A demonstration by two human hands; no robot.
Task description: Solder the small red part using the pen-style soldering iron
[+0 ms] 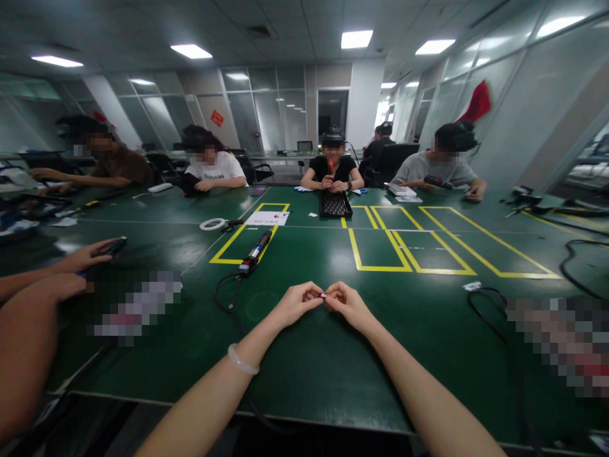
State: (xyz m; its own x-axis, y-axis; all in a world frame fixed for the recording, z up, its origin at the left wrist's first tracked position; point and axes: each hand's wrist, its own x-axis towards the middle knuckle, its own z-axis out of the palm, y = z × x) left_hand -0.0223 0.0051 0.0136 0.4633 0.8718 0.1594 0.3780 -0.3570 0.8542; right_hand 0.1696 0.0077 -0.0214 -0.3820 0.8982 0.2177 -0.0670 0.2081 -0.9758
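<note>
My left hand [299,303] and my right hand [349,303] meet above the green table [295,368]. Between their fingertips sits a small red and white piece [323,296], too small to name and mostly covered by the fingers. Both hands pinch it, thumbs and forefingers closed. Ahead and to the left of my left hand, a black electric screwdriver [257,249] lies on the table with its cable trailing toward me.
Yellow tape outlines [380,268] mark the table. A black tray [335,206] stands before a person opposite. A white cable loop [212,225] and a paper sheet [268,218] lie left. Another person's arms [71,270] reach in from the left. A black cable [490,317] runs at right.
</note>
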